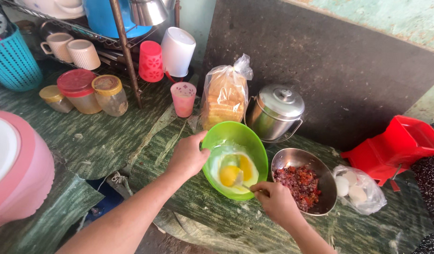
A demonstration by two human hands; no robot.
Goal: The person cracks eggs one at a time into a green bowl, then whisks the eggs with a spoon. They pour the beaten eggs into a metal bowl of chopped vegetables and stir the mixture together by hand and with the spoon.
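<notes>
Green bowl (235, 141) on the worktop (104, 141), tilted up on its near side, two egg yolks (236, 172) and clear white inside. Left hand (188, 157) at the bowl's left rim, thumb hooked over the edge, grip pinching the rim. Right hand (275, 202) just below the bowl's right side, grip pressed together around a thin metal utensil (244, 185) whose tip reaches into the egg; kind of utensil too small to tell.

Just right of the bowl, touching or nearly so, a steel bowl (320, 174) holding chopped red and dark bits (300, 181). Further right, a clear bag (367, 195) with white eggs, then a red plastic box (395, 146). Behind the green bowl, a bagged loaf of sliced bread (224, 96) and a lidded steel pot (275, 113) side by side. Pink cup (183, 98) left of the bread. Three lidded jars (83, 91) further left, near a wire rack (123, 47) with mugs (71, 49). Teal basket (12, 61) at far left; pink tub (19, 174) at the left edge.
</notes>
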